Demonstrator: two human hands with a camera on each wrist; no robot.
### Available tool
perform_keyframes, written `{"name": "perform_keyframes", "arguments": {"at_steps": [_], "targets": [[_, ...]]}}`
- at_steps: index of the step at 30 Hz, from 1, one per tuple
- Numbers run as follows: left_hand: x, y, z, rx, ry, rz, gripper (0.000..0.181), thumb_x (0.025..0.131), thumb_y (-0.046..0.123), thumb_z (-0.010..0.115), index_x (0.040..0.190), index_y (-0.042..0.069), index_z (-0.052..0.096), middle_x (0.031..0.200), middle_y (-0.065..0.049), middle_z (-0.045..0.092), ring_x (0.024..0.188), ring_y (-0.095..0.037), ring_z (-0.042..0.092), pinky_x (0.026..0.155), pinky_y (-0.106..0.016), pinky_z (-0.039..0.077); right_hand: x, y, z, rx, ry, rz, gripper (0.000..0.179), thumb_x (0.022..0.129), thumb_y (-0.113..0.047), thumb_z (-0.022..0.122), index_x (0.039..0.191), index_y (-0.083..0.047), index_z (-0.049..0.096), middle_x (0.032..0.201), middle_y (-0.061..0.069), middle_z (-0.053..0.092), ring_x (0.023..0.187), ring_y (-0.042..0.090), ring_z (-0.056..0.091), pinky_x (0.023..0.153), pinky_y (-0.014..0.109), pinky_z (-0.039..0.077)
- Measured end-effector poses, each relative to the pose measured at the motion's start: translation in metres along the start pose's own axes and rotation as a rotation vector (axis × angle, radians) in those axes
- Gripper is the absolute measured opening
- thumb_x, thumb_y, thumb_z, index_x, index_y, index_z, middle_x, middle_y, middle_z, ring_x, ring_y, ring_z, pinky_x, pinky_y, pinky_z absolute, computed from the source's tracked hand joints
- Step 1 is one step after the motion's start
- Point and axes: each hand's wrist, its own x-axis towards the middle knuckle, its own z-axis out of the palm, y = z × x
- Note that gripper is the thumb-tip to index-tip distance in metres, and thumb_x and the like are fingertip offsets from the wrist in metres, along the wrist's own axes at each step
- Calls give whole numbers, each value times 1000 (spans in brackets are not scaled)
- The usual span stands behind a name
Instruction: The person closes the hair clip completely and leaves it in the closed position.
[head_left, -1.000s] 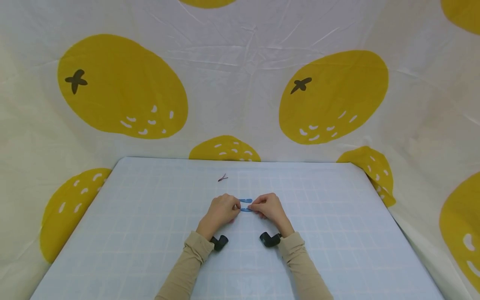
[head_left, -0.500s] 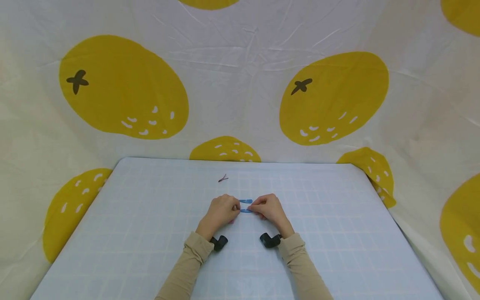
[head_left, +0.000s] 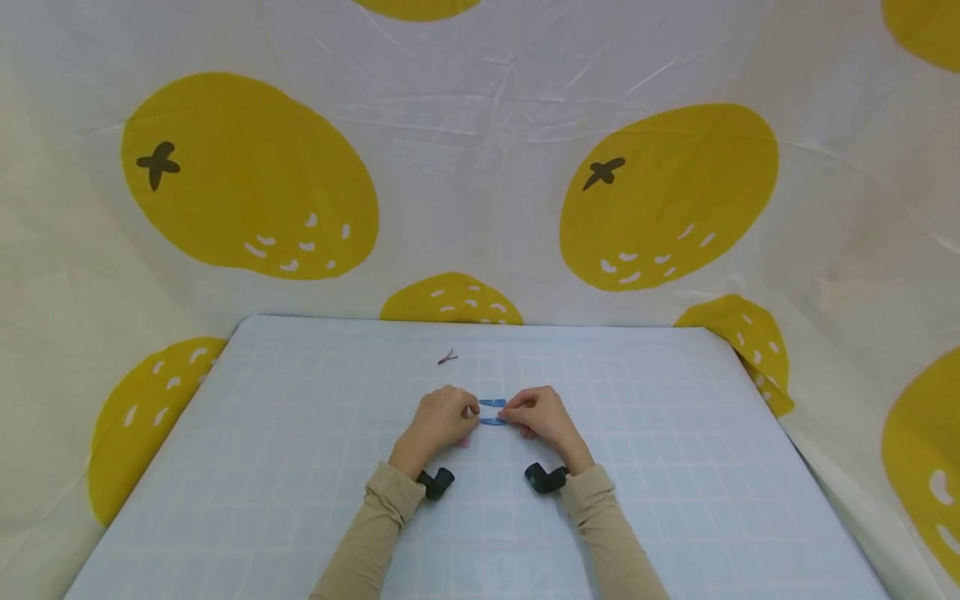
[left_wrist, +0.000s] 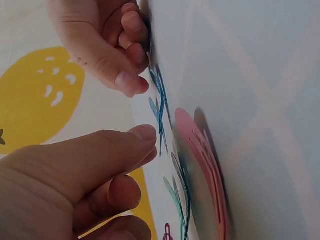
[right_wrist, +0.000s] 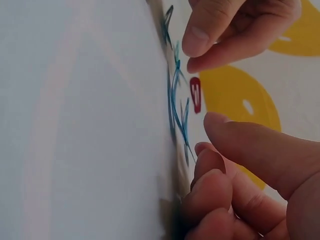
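Observation:
Two blue snap hair clips lie side by side on the table between my hands: a far blue clip point(head_left: 492, 402) and a near blue clip point(head_left: 491, 422). My left hand point(head_left: 444, 414) is at their left ends, thumb and index fingertips close together, with nothing seen between them. At the right ends is my right hand point(head_left: 542, 414); in the right wrist view its thumb point(right_wrist: 235, 130) stands apart from the fingers. A pink hair clip point(left_wrist: 186, 121) lies partly under my left hand, near a teal clip point(left_wrist: 174, 196).
Farther back on the table lies a dark red hair clip point(head_left: 447, 357). The pale blue checked tablecloth point(head_left: 262, 450) covers the table, and a white curtain point(head_left: 465, 192) with yellow fruit prints hangs behind it. Black wrist cameras point(head_left: 546, 478) sit below the cuffs.
My left hand has drawn back slightly to the left, uncovering the left end of the far blue clip. My right hand has shifted slightly right. The blue clips stay in place.

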Motion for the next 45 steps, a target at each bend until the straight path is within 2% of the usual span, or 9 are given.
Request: {"name": "perform_keyframes", "arguments": {"at_steps": [12,20,24,28,35,41,45], "targets": [[-2,-2,-6,-15,29,18,6,87,18,73,88,13,77,64,8,53,58,-9,47,54,-26,39,3,-3,-7,50,-28,-15,12,84,-15,78,86,-3,75,62,5,61,49,14,49,49,25,42],[-3,-7,-10,-35,45,-25,6,89,20,74,89,14,77,64,7,53,59,-10,47,56,-27,39,-1,-12,-16,91,-8,5,10,86,-14,77,89,-5,75,64,3,59,55,16,48,54,27,40],[-5,-11,-14,-42,30,-47,7,89,21,74,90,15,77,64,7,53,61,-12,48,57,-27,39,-2,-15,-20,115,-11,-35,13,86,-14,77,89,-2,74,66,7,61,55,16,48,53,27,40],[-4,-13,-20,-51,26,-42,8,89,22,75,90,15,77,64,6,53,62,-13,48,58,-27,39,2,-16,-22,118,-3,-59,15,87,-16,77,89,-2,74,67,8,61,55,17,48,53,27,41],[-3,-21,-27,-33,64,-4,7,89,21,75,86,14,76,64,7,52,62,-12,47,58,-27,38,7,-27,-24,114,-24,-58,17,90,-17,74,94,0,74,71,6,61,56,18,48,56,26,42],[1,-28,-33,-56,58,-38,8,90,21,73,86,15,76,65,5,52,64,-14,47,59,-28,37,16,-35,-26,89,-13,-53,19,90,-18,74,95,0,74,73,6,62,58,18,49,58,29,43],[7,-35,-37,-70,81,-59,9,89,23,73,85,15,75,66,4,53,65,-15,48,60,-29,37,23,-39,-26,81,-4,-48,18,89,-20,75,91,-2,74,71,6,62,57,18,49,59,31,44]]}}
